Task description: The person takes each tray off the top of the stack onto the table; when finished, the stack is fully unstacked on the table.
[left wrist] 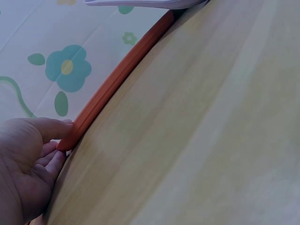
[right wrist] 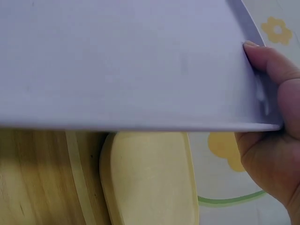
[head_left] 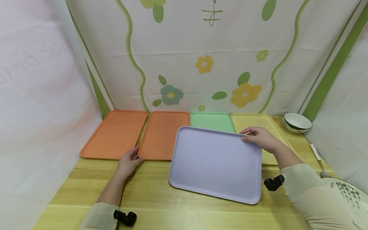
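My right hand (head_left: 260,138) pinches the far edge of a lavender tray (head_left: 215,163), thumb on its upper face. That tray is held above the table, overlapping the green tray (head_left: 212,122) and the yellow tray (head_left: 253,119). In the right wrist view the lavender tray (right wrist: 126,61) is raised over the yellow tray (right wrist: 150,178). At the near left corner of the second orange tray (head_left: 164,135), my left hand (head_left: 128,163) pinches the rim between thumb and fingers. Further left lies another orange tray (head_left: 115,134), flat on the table.
A white bowl (head_left: 297,122) with a dark patterned outside stands at the back right. Below it lies a white-handled utensil (head_left: 315,152), and a patterned plate (head_left: 345,195) sits at the right edge, partly behind my sleeve. Floral cloth (head_left: 178,64) walls the table's back.
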Available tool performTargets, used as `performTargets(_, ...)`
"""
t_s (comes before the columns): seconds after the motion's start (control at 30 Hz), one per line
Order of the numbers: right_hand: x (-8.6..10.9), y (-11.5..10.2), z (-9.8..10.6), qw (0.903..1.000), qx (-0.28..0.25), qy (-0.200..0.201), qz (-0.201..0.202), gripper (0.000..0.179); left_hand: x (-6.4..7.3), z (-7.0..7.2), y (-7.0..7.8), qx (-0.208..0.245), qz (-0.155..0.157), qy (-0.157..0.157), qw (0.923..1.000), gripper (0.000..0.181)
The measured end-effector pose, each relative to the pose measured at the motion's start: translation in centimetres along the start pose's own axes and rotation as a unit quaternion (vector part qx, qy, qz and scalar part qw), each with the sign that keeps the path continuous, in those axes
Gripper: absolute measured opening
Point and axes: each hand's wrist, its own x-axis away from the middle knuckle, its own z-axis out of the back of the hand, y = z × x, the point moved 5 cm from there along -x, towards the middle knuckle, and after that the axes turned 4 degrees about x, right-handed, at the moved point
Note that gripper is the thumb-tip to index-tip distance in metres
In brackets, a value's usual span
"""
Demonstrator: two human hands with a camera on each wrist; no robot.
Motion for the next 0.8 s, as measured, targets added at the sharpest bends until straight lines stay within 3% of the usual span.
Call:
performTargets(0.27, -0.2, 0.1, -0.9, 0.9993, 0.035, -0.008, -0.006, 0.045, 0.0, 0.0, 0.1, 0.000, 0.000, -0.001, 1.0000, 0.071)
performTargets(0.8, -0.4, 1.5, -3.8, 0.9962, 0.083, -0.025, 0.008, 0.031, -0.1, 0.0, -0.1, -0.008, 0.004, 0.004, 1.0000, 0.070)
